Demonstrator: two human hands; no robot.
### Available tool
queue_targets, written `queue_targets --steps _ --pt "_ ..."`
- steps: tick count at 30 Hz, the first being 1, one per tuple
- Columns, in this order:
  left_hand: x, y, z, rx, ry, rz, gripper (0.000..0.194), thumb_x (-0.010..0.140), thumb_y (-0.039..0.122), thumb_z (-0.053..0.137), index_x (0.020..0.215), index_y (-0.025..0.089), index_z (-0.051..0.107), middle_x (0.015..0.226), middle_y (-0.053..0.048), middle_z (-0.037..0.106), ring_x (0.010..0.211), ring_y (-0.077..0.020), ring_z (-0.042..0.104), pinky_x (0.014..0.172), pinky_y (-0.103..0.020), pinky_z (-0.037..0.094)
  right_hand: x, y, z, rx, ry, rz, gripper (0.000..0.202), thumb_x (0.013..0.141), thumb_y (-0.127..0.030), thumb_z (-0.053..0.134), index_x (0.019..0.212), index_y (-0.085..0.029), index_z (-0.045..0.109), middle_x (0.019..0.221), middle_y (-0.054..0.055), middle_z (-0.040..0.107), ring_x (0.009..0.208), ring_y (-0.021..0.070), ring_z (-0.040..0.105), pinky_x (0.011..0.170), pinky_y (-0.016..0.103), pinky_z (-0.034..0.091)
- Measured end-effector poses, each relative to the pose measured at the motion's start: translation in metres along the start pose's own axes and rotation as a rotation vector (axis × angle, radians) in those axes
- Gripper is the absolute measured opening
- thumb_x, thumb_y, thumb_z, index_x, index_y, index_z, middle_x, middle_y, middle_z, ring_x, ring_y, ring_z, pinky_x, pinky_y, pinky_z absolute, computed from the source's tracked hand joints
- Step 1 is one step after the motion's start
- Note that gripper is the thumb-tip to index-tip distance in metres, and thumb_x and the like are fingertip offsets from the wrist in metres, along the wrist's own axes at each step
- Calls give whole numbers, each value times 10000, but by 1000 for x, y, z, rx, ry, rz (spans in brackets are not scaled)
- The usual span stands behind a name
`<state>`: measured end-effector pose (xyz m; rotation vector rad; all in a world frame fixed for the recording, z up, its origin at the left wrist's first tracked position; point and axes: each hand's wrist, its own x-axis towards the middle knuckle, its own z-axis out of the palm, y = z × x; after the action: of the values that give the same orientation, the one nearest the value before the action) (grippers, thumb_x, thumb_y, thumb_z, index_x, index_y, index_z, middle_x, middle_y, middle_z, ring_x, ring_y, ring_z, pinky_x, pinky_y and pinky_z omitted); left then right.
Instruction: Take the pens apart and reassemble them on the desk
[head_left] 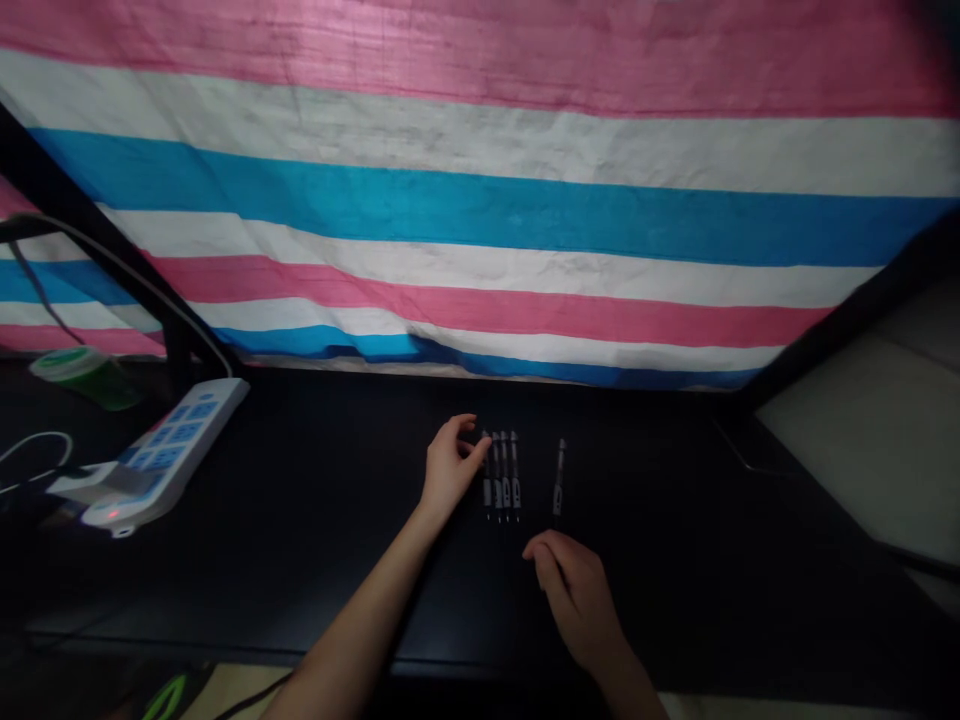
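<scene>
Several dark, see-through pens point(506, 478) with grey grips lie side by side in a row on the black table point(315, 570), tips toward me. My left hand point(451, 462) is at the left of the row, fingers apart and curved. Its thumb reaches the upper part of the leftmost pen; whether it presses on it I cannot tell. One more pen point(559, 478) lies apart to the right, slightly slanted. Just below that pen's tip, my right hand point(574, 590) rests with its fingers curled in. No object shows in it, and its palm is hidden.
A white power strip point(191, 430) with a red light and a plugged-in adapter lies at the left. Behind it stands a green container point(86, 372) with cables around it. A striped cloth point(480, 220) hangs along the table's back edge, between dark frame posts.
</scene>
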<state>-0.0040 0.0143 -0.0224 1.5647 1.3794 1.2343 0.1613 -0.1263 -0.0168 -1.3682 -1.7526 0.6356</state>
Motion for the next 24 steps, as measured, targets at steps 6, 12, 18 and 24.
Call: queue_targets --steps 6,12,18,24 --pt "-15 5 -6 24 -85 -107 275 777 315 596 1008 166 599 957 -69 628 522 -117 614 486 -261 532 1 4 0 -204 175 -102 192 929 -179 412 930 -178 604 864 59 636 835 185 581 744 315 462" --pt "-48 17 -16 -52 -148 -218 311 766 345 597 1024 172 581 945 -52 632 541 -130 637 530 -282 547 0 17 -7 -633 103 -254 509 785 43 373 1174 -197 599 1239 66 619 1113 269 517 864 436 456" --pt "-86 20 -33 -202 -195 -297 343 774 367 624 1051 169 584 998 -90 667 656 -158 653 594 -308 552 -3 30 -22 -675 72 -303 531 776 98 310 1066 -191 648 1095 73 680 976 244 582 753 407 497" --pt "-98 20 -38 -226 -230 -323 343 791 349 613 1081 172 572 1102 -120 644 633 -141 636 535 -279 532 -3 30 -33 -586 47 -456 393 883 24 337 944 -166 675 970 77 689 869 197 608 715 355 489"
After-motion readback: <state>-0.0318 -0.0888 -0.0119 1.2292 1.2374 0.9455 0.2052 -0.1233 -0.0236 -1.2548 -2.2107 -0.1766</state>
